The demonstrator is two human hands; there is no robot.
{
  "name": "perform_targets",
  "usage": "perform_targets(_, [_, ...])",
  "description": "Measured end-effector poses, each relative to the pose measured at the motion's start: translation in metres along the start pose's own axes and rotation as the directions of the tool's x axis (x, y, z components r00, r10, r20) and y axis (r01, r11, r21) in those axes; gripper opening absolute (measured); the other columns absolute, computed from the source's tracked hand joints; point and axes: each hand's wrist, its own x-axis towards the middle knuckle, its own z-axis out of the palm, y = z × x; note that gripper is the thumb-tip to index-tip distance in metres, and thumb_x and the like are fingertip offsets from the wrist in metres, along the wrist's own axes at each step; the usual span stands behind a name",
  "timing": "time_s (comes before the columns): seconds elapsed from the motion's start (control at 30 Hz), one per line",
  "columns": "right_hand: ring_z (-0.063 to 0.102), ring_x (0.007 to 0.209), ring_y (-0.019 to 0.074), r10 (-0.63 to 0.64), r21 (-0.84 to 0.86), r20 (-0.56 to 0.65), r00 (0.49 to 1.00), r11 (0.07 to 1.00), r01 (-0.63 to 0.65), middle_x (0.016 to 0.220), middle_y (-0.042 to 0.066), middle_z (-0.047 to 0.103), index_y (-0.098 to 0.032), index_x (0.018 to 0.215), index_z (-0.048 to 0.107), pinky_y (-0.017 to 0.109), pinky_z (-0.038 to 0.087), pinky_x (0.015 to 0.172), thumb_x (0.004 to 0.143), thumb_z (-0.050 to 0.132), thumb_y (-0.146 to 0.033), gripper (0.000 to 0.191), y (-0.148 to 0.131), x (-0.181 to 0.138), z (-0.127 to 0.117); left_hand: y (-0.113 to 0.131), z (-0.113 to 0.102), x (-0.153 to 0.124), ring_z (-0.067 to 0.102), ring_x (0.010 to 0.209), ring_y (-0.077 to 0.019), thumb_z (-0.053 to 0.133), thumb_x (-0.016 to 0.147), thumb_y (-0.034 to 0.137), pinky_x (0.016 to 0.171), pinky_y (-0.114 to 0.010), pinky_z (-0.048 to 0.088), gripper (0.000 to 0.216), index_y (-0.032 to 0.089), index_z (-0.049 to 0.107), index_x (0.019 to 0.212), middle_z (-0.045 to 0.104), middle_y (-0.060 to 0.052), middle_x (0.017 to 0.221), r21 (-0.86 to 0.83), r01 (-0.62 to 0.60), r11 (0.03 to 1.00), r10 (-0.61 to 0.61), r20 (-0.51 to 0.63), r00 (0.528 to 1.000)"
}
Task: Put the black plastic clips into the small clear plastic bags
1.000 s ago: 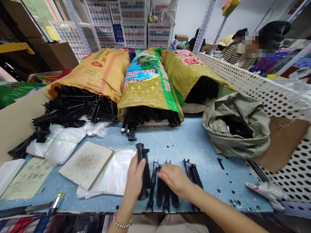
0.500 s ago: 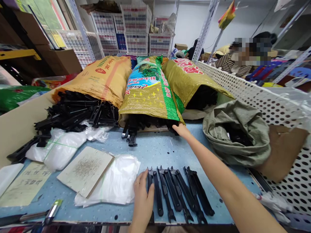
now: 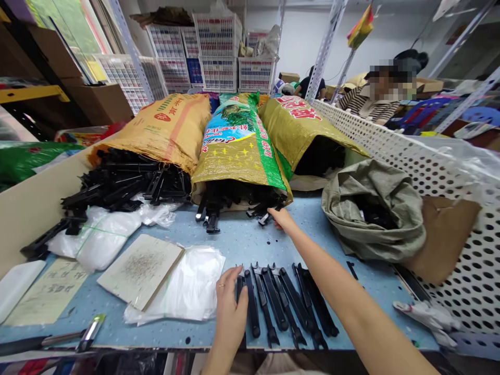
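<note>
My right hand (image 3: 282, 219) reaches to the right side of the middle sack's mouth, fingers closed on the end of a black plastic part (image 3: 264, 220) that sticks out there. The middle sack (image 3: 238, 169) is gold and green, with more black parts spilling from its opening. Near the front edge, my left hand (image 3: 230, 307) curls over the leftmost of a row of long, slim black parts (image 3: 275, 299). Its thumb and fingers lie on either side of that part, and its fingertips are partly hidden. Several such parts lie side by side, forked ends visible.
An orange sack (image 3: 156, 133) with black parts and another gold sack (image 3: 300, 117) flank the middle one. At right stands a rolled-down grey-green bag (image 3: 336, 208). White plastic bags (image 3: 195, 291) lie under a square board (image 3: 138, 268). A perforated white wall (image 3: 461, 250) borders the right. A person sits beyond.
My right hand has drawn back slightly toward me and left, bringing black parts farther out of the middle sack. My left hand stays at the row. The view has shifted a little.
</note>
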Motion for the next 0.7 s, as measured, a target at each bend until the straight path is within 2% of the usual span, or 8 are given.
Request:
perform_targets(0.13, [0.058,0.067,0.011,0.049,0.146,0.136,0.99,0.987,-0.069,0.087,0.002,0.061,-0.013,0.101,0.058,0.026,0.051,0.06,0.094,0.052,-0.037,0.026,-0.004,-0.022,-0.01,0.001,-0.013,-0.001,0.048,0.118,-0.0256,0.051,0.086,0.031,0.101,-0.046,0.04,0.038,0.024,0.056,0.122,0.051,-0.011,0.126,-0.129,0.054,0.99,-0.056,-0.018,0.998])
perform_targets(0.23, [0.056,0.059,0.0097,-0.001,0.247,0.322,0.947,0.966,-0.083,0.075,0.001,0.06,-0.013,0.089,0.058,0.023,0.049,0.056,0.093,0.047,-0.029,0.02,0.012,-0.067,-0.011,0.011,-0.009,0.005,0.054,0.111,-0.0238,0.06,0.082,0.04,0.099,-0.04,0.042,0.041,0.021,0.058,0.118,0.054,-0.011,0.123,-0.369,0.183,0.911,-0.189,0.019,0.982])
perform_targets(0.33, [0.06,0.06,0.0125,-0.085,0.307,0.512,0.855,0.947,-0.09,0.07,0.001,0.062,-0.015,0.083,0.057,0.025,0.051,0.058,0.081,0.057,-0.026,0.011,0.036,-0.127,0.0,0.03,0.003,0.015,0.058,0.108,-0.0237,0.059,0.081,0.052,0.095,-0.036,0.046,0.053,0.019,0.055,0.122,0.058,-0.011,0.12,-0.687,0.359,0.631,-0.279,0.231,0.932])
perform_targets(0.4, [0.062,0.061,0.0155,-0.203,0.31,0.676,0.709,0.95,-0.023,0.073,0.001,0.064,-0.016,0.089,0.058,0.028,0.052,0.059,0.074,0.065,-0.03,0.022,0.047,-0.162,0.003,0.043,0.007,0.02,0.062,0.101,-0.0239,0.054,0.083,0.057,0.085,-0.034,0.051,0.054,0.015,0.057,0.117,0.063,-0.012,0.111,-0.765,0.492,0.415,-0.267,0.415,0.87])
perform_targets(0.43, [0.062,0.061,0.0159,-0.251,0.286,0.695,0.674,0.956,0.062,0.073,0.001,0.065,-0.017,0.09,0.058,0.028,0.051,0.059,0.075,0.065,-0.033,0.023,0.049,-0.174,0.001,0.048,0.006,0.022,0.064,0.094,-0.0228,0.055,0.083,0.055,0.079,-0.033,0.052,0.048,0.014,0.059,0.109,0.065,-0.011,0.103,-0.772,0.529,0.351,-0.256,0.465,0.848])
perform_targets(0.47, [0.061,0.06,0.0155,-0.294,0.246,0.678,0.674,0.954,0.169,0.072,0.001,0.064,-0.017,0.087,0.059,0.027,0.05,0.058,0.078,0.063,-0.036,0.022,0.05,-0.184,-0.002,0.054,0.004,0.023,0.064,0.088,-0.0205,0.059,0.082,0.05,0.074,-0.03,0.052,0.04,0.015,0.06,0.1,0.066,-0.009,0.096,-0.778,0.541,0.319,-0.253,0.48,0.84])
perform_targets(0.57, [0.057,0.059,0.0133,-0.422,0.066,0.459,0.782,0.894,0.443,0.066,0.0,0.062,-0.018,0.074,0.058,0.024,0.044,0.056,0.089,0.051,-0.039,0.027,0.045,-0.195,-0.015,0.066,-0.003,0.019,0.061,0.072,-0.0117,0.068,0.079,0.037,0.063,-0.02,0.048,0.025,0.019,0.053,0.086,0.065,-0.002,0.085,-0.816,0.498,0.295,-0.246,0.438,0.864])
perform_targets(0.7, [0.054,0.059,0.0126,-0.567,0.189,0.209,0.797,0.823,0.536,0.068,-0.001,0.06,-0.02,0.08,0.057,0.024,0.043,0.056,0.093,0.045,-0.041,0.027,0.037,-0.196,0.005,0.073,0.017,0.008,0.045,0.048,-0.0034,0.066,0.08,0.042,0.045,-0.013,0.033,0.028,0.019,0.05,0.087,0.056,0.004,0.069,-0.837,0.432,0.338,-0.318,0.33,0.889])
